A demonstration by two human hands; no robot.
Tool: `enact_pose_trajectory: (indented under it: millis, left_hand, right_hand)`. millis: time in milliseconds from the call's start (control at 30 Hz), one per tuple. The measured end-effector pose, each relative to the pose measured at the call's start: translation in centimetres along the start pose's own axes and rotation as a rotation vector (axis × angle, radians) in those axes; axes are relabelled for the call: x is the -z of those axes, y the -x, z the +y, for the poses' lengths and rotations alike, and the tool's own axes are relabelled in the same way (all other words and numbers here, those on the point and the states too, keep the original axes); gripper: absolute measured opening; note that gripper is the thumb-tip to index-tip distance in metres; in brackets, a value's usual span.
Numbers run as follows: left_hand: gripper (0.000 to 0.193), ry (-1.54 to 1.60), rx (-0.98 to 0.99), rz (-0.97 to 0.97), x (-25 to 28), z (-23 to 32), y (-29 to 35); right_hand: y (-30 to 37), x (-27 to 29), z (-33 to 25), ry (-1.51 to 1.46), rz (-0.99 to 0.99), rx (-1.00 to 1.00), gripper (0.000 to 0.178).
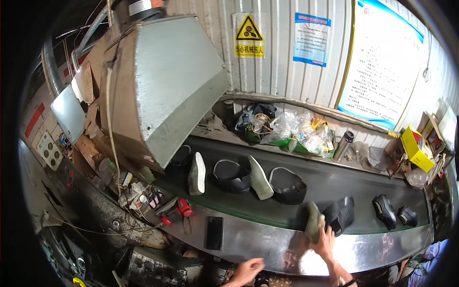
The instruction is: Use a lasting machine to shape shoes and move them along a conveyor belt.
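My right hand [325,245] reaches over the metal front edge of a dark conveyor belt [234,208]. Its fingers are closed on the near part of a pale greenish shoe sole [312,221], which looks slightly blurred. Right beside that sole sits a black shoe upper [340,215]. My left hand [246,271] is low in the middle, in front of the metal edge, fingers curled together with nothing visible in them. Farther left on the belt, pale soles [260,178] alternate with black shoe uppers [288,185]. Two dark shoes [384,211] lie toward the right end.
A black phone [214,233] lies on the metal ledge, next to red-handled pliers [184,210]. A large metal hood [177,71] covers the belt's left end. Behind the belt are a green tray of plastic bags [291,143], a flask [343,145] and a yellow box [417,149].
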State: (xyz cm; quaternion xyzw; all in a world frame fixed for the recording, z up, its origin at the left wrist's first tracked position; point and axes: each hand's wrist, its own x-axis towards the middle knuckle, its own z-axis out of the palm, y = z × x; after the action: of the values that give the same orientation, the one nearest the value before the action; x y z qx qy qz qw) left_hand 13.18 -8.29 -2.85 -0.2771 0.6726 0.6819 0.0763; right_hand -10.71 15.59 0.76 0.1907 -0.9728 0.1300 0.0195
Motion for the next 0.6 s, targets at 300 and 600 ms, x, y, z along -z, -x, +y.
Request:
enact_pose_trajectory:
  millis: [300,600]
  left_hand:
    - [0.049,1.029,0.562,-0.307,-6.0,-1.7,-5.7]
    - [0.11,0.442,0.101,-0.002,1.6,2.0,-1.3]
  right_hand:
    - [15.5,6.5,-9.3,-0.844,0.067,-0.041,0.068]
    - [19.9,1.7,-0.1,-2.071,-0.066,-0.866,0.064]
